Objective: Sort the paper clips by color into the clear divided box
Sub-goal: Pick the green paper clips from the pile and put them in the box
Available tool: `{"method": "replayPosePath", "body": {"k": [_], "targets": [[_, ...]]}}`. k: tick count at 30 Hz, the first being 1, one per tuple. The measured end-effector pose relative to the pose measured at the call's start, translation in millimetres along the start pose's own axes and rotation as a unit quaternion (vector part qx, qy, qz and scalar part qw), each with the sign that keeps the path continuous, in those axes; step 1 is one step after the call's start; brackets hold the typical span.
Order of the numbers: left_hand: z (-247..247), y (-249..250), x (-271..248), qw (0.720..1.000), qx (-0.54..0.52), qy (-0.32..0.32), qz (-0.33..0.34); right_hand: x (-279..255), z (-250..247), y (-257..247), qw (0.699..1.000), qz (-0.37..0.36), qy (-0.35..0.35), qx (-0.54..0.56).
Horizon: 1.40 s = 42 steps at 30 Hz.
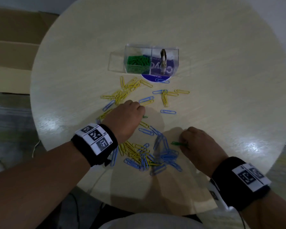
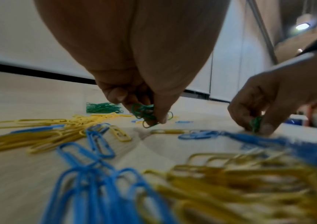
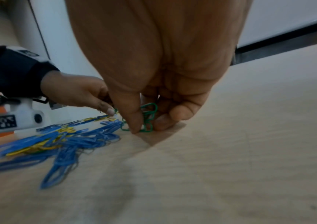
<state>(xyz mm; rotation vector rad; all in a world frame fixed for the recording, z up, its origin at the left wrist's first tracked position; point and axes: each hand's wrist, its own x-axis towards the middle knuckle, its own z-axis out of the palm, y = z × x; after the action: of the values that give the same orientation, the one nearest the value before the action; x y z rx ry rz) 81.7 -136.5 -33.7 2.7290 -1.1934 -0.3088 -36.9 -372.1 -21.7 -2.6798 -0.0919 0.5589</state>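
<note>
The clear divided box (image 1: 151,50) stands at the table's middle back, with green clips (image 1: 138,62) in its left compartment. Yellow clips (image 1: 127,91) and blue clips (image 1: 165,156) lie scattered and piled between the box and me. My left hand (image 1: 127,115) hovers low over the scatter, and pinches a small bunch of green clips (image 2: 144,114) between thumb and fingers. My right hand (image 1: 196,142) is down at the table right of the blue pile. Its thumb and fingers pinch several green clips (image 3: 147,117), also seen as the green clips (image 1: 178,143) in the head view.
The table is round and pale (image 1: 221,80); its right edge is near my right wrist. A purple round card (image 1: 157,77) lies under the box, and a small figure (image 1: 163,58) stands in the right compartment. Cardboard boxes (image 1: 12,47) sit on the floor at the left.
</note>
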Motion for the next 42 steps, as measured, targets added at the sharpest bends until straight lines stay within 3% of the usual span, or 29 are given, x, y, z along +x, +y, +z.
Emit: {"method": "replayPosePath", "body": {"k": [3, 5, 7, 9, 12, 14, 19, 21, 23, 25, 29, 33, 38, 42], "targets": [[-3, 14, -29, 0.990, -0.137, 0.031, -0.009, -5, 1, 0, 1.000, 0.012, 0.011, 0.023], [3, 28, -58, 0.981, -0.195, 0.010, -0.001, -10, 2, 1, 0.996, 0.026, 0.032, 0.073], [15, 40, -86, 0.985, -0.170, -0.027, 0.030, -16, 2, -2, 0.989, 0.022, 0.042, 0.137], [25, 45, -102, 0.990, -0.130, -0.050, 0.029, -22, 3, -14, 0.985, -0.039, 0.008, 0.169], [25, 41, -101, 0.995, -0.099, -0.032, -0.005, -27, 11, -29, 0.980, -0.128, -0.092, 0.120], [23, 37, -98, 0.996, -0.081, -0.020, -0.015, -23, 17, -30, 0.982, -0.142, -0.100, 0.074], [14, 33, -101, 0.997, -0.052, 0.013, -0.050, -10, 20, -28, 0.996, -0.078, -0.033, 0.032], [13, 42, -107, 0.998, -0.063, 0.005, -0.004, -13, 16, -26, 0.998, -0.033, 0.016, 0.057], [16, 52, -114, 0.998, -0.042, -0.016, 0.044, -24, 12, -24, 0.992, -0.031, 0.072, 0.094], [19, 55, -119, 0.999, -0.015, -0.026, 0.042, -40, 14, -29, 0.991, -0.063, 0.062, 0.100], [21, 46, -123, 1.000, -0.020, -0.022, -0.002, -65, 44, -39, 0.994, -0.098, -0.054, 0.015], [17, 40, -122, 0.999, -0.021, -0.014, -0.043, -70, 48, -32, 0.998, -0.050, -0.015, 0.020], [18, 66, -117, 1.000, -0.008, -0.021, 0.013, -59, 39, -20, 0.998, 0.005, 0.000, 0.061], [17, 65, -109, 0.999, -0.001, -0.014, -0.034, -54, 37, -13, 0.993, 0.022, 0.045, 0.107]]}}
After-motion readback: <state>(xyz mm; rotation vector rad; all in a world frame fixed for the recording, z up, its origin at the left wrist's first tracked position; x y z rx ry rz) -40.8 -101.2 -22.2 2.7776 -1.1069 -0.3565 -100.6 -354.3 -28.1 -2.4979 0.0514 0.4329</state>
